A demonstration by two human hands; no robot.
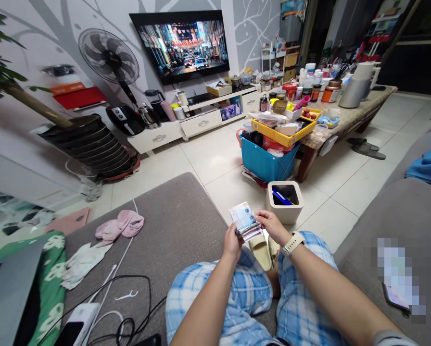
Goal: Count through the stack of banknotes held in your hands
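Between my two hands is a small stack of banknotes point(243, 216), pale blue on top with pinkish edges below. My left hand point(233, 244) is closed around its lower left side. At its right edge the fingers of my right hand point(271, 225) pinch the notes; a watch with a light strap point(293, 243) is on that wrist. The stack is held above my knees in blue checked trousers point(222, 293). Light slippers point(260, 253) show on the floor below it.
A beige bin point(285, 211) with something blue in it stands just past my right hand. Behind it are a blue crate point(266, 161) and a crowded coffee table point(345, 127). Cables point(129, 307), a pink cloth point(120, 226) and a laptop point(11, 283) lie to the left.
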